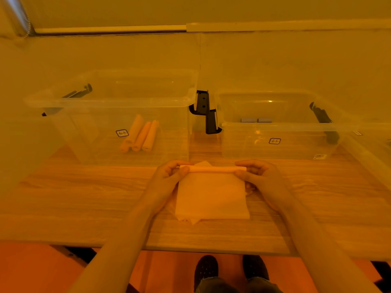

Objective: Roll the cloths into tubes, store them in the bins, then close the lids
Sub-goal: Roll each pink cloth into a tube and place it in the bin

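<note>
A pale cloth (211,197) lies flat on the wooden table (84,197), with its far edge rolled into a thin tube (211,169). My left hand (169,174) pinches the tube's left end and my right hand (258,174) pinches its right end. More cloth edges show underneath it. The clear left bin (110,100) stands open and holds three rolled orange cloths (140,134). The clear right bin (281,125) stands open with two small grey rolls (256,120) inside.
Black latch handles (204,108) sit between the two bins, and others at the left bin's left side (78,94) and the right bin's right side (323,119). A clear lid edge (372,149) shows at far right. My feet are below the table edge.
</note>
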Motion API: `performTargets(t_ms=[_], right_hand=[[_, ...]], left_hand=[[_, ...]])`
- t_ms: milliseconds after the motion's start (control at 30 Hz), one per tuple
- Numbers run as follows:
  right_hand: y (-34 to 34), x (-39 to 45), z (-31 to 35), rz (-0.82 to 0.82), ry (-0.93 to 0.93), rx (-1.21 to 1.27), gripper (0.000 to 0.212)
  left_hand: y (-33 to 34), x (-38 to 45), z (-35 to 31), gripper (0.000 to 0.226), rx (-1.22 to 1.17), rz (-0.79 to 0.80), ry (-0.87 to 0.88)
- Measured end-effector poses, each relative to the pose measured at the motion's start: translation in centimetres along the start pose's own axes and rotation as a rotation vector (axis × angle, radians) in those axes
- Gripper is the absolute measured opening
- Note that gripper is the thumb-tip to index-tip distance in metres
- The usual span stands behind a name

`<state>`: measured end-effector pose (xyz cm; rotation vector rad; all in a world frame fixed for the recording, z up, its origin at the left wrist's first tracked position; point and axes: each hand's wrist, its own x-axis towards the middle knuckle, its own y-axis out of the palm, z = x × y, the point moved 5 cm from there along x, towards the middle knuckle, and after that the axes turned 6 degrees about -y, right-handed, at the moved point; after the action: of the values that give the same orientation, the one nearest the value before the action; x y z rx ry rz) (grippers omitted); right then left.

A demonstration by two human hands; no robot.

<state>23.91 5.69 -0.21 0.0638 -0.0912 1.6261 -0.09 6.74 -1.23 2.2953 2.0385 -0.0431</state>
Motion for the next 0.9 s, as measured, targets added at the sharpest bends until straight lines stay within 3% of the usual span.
performTargets(t_ms=[433, 633, 900], right_hand=[[-0.17, 0.13, -0.12, -0.02, -0.024, -0.022, 0.01], [-0.1, 0.23, -0.39, -0.011, 0.027, 0.031, 0.02], [-0.17, 0.08, -0.16, -0.013, 0.029, -0.012, 0.018]], left_hand=[[0.01, 0.04, 0.15, 0.024, -0.044, 0.035, -0.024], [0.12, 0.0, 0.28, 0.019, -0.022, 0.014, -0.048], [0.26, -0.18, -0.2, 0.018, -0.024, 0.017, 0.017]])
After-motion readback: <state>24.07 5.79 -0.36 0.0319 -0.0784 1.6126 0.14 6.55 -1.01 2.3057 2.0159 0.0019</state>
